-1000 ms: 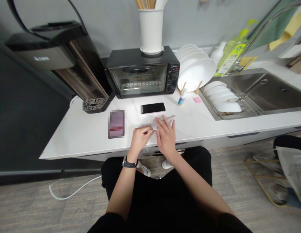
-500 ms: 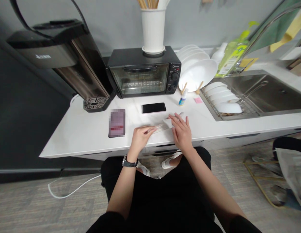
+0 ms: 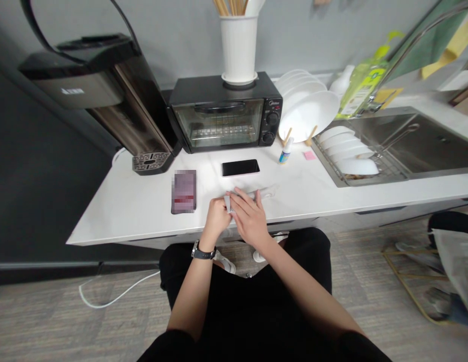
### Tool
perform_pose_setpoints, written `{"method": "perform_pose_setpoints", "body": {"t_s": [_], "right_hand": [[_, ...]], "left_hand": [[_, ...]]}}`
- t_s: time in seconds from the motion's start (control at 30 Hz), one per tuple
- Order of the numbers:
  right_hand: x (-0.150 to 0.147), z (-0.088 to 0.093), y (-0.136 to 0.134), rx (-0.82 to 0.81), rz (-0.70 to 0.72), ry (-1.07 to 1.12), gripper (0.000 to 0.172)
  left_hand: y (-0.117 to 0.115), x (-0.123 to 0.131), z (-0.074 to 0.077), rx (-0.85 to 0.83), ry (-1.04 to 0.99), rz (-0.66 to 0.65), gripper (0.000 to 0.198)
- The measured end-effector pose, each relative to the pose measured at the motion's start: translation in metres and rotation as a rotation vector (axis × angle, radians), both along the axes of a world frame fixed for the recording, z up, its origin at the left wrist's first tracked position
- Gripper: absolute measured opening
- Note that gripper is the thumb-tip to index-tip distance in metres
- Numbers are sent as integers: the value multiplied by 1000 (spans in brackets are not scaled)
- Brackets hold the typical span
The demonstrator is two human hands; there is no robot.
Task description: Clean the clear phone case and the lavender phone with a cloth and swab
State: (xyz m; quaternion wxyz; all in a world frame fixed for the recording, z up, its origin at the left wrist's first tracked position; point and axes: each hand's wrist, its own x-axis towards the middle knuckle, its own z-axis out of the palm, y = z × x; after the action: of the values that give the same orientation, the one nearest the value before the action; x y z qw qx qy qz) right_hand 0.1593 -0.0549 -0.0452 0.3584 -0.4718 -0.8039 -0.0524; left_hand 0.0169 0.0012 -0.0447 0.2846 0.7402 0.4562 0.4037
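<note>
My left hand (image 3: 215, 220) is curled at the near edge of the white counter (image 3: 135, 206), pinching the left end of a thin clear film (image 3: 262, 191) that lies flat on the top. My right hand (image 3: 248, 216) lies over the film just right of the left hand, fingers stretched and pressing a small pale cloth (image 3: 227, 202) onto it. A black phone (image 3: 240, 167) lies screen up a little beyond the hands. A dark purple packet (image 3: 185, 191) sits to the left of them.
A black toaster oven (image 3: 223, 111) with a white utensil holder (image 3: 239, 42) on top stands at the back. Left is a dark water dispenser (image 3: 105, 90). White plates (image 3: 307, 108), a small bottle (image 3: 285, 151), a pink note (image 3: 309, 155) and a sink (image 3: 407, 146) lie right.
My right hand slid right along the film half a second ago, then came back left to meet the left hand. The left hand stayed in place.
</note>
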Motion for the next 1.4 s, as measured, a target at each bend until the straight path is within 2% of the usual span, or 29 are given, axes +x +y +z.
{"method": "perform_pose_setpoints", "body": {"t_s": [0.1,0.17,0.23,0.3,0.4,0.5,0.6,0.7,0.8,0.9,1.0,1.1,1.2,1.3,1.4], "right_hand": [[22,-1,4,15,104,-32,40],[43,-3,7,44,117,-19,38],[65,-5,10,66,52,26,37],[85,-7,14,67,-71,78,37],[100,-8,16,46,-201,127,40],[88,-8,14,8,-233,137,43],[55,-7,9,-10,-224,137,43],[18,-2,4,-51,-125,98,43],[0,0,2,-80,14,38,44],[8,-2,6,-26,127,-12,44],[36,-4,12,27,192,-44,45],[70,-6,18,12,110,-5,48],[96,-6,22,-14,-75,65,45],[93,-7,21,-12,-211,135,41],[60,-7,13,0,-201,187,39]], "left_hand": [[-1,1,1,-1,3,-14,26],[-1,3,1,-3,-3,-27,26],[-2,5,2,-14,-34,-52,22],[-2,6,2,-34,-85,-75,15],[-3,8,3,-59,-142,-81,15],[-3,9,2,-77,-158,-68,16],[-1,9,0,-71,-116,-45,15],[1,5,-3,-31,-37,3,21],[2,0,-3,-10,-9,22,24],[2,-1,-1,-3,4,2,24],[2,2,-1,-5,3,-5,28],[1,7,-1,-24,-36,-9,23],[-2,11,0,-57,-96,-26,18],[-4,13,1,-65,-113,-34,21],[-3,11,1,-38,-83,-37,19]]}}
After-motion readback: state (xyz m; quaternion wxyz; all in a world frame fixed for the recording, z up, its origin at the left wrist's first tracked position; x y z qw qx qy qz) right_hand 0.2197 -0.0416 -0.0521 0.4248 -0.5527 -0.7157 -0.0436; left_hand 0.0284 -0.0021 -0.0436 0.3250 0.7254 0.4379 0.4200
